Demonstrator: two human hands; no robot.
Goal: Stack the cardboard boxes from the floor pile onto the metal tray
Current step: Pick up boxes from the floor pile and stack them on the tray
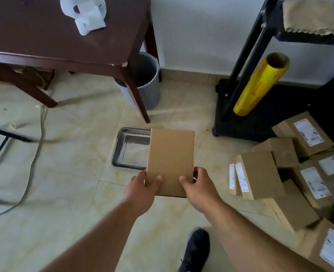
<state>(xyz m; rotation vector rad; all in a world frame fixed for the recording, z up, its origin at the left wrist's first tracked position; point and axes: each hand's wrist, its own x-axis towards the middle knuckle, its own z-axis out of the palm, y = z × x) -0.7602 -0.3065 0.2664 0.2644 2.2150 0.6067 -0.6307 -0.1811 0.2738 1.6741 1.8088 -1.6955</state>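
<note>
Right, both hands hold one cardboard box (170, 161) by its near corners: left hand (142, 190) and right hand (196, 190), thumbs on top, fingers curled under. Box hovers over the right part of the metal tray (121, 150), not yet down. Best lower it flat, squared to the tray walls and snug to one side so later boxes fit. Floor pile (292, 181) sits well apart, to the right. Tray's right half is hidden by the box; fingers underneath can't be seen; labels unreadable.
</note>
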